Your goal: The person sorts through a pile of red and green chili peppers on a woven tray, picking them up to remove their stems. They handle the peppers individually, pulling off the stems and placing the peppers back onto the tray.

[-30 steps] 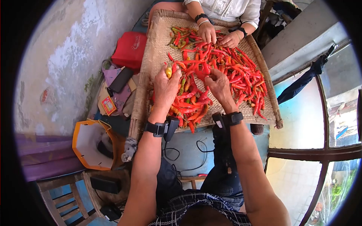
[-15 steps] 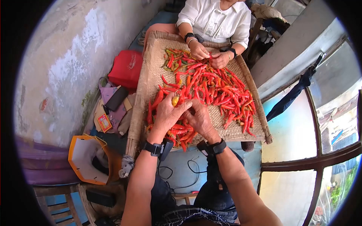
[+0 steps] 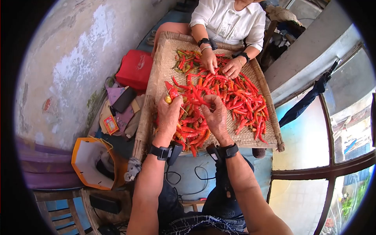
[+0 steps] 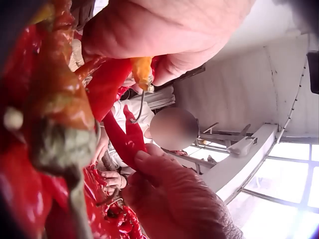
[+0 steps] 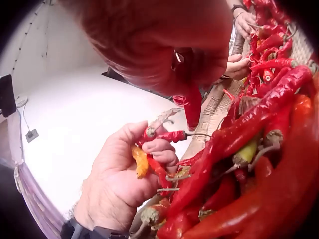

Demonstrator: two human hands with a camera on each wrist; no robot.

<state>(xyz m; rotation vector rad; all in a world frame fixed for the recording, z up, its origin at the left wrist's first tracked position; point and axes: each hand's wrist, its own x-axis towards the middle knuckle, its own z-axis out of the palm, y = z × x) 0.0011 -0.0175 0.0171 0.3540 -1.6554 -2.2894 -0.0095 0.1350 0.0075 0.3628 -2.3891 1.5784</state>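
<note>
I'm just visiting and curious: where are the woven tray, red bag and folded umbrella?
Woven tray (image 3: 161,80): head view, bare weave.
Red bag (image 3: 135,70): head view, middle of its side.
Folded umbrella (image 3: 316,91): head view, dark cloth.

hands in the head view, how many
4: left hand and right hand nearest; across the straw-coloured woven tray, one hand and another hand of the person in a white shirt

Shallow rectangular tan woven tray with raised rim (image 3: 250,138); big loose pile of long glossy red peppers (image 3: 241,100) across middle and right; second heap of red and orange peppers (image 3: 194,129) at near left; smaller green-and-red pepper cluster (image 3: 187,60) toward far left; weave visible around them.
</note>
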